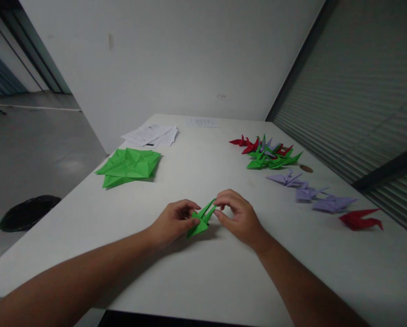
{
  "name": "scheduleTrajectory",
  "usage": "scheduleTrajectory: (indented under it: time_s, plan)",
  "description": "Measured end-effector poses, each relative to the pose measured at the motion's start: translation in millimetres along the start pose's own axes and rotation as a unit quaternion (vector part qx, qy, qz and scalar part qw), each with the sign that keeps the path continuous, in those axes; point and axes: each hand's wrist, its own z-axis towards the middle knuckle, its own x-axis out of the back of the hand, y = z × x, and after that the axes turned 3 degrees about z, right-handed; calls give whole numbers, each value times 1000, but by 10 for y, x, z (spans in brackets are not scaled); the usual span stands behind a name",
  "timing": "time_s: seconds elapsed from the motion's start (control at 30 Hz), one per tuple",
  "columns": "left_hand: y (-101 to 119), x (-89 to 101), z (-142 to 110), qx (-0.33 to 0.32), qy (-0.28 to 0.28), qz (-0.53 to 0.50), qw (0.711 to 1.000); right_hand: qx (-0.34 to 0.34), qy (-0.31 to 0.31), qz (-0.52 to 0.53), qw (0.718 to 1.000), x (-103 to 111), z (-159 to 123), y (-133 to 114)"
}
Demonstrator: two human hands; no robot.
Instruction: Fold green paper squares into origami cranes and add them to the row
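Observation:
A partly folded green origami crane [201,225] is held just above the white table, two narrow points sticking up and to the right. My left hand [176,221] pinches its body between thumb and fingers from the left. On the other side, my right hand [238,215] has its thumb and fingertips closed at the ends of the narrow points. The fingertips hide the very tips of the paper.
Creased green paper sheets [130,164] lie at the left, with printed papers [152,136] behind them. A pile of finished cranes [275,155] sits back right. Nearer are purple cranes [333,203], a red crane [359,220] and a brown disc [306,168]. A black bin [28,213] stands on the floor.

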Motion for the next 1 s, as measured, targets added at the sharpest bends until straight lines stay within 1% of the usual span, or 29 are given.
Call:
scheduleTrajectory:
  time_s: [0.13, 0.27, 0.43, 0.5, 0.6, 0.67, 0.73, 0.87, 1.0]
  plan:
    - [5, 3, -5, 1, -8, 1, 1000, 2, -24, -23, 999, 45, 8, -6]
    - [7, 14, 1, 0, -8, 3, 1000, -3, -53, -21, 998, 84, 8, -1]
    - [11, 25, 3, 3, -14, 7, 1000, -26, -65, -13, 997, 107, 9, 19]
    - [20, 22, 1, 5, -10, 6, 1000, -50, -63, 14, 997, 102, 5, 39]
    - [37, 12, -2, 8, -7, 5, 1000, -107, -53, 65, 991, 81, -9, 73]
    - [45, 8, -1, 10, -6, 6, 1000, -141, -48, 82, 986, 65, -20, 87]
    - [43, 8, 1, 10, -4, 5, 1000, -157, -45, 89, 983, 53, -27, 86]
    - [18, 19, 5, 7, -10, 0, 1000, -155, -36, 96, 983, 40, -16, 47]
    - [-5, 24, 1, 6, -14, 4, 1000, -137, -34, 84, 986, 33, -1, 8]
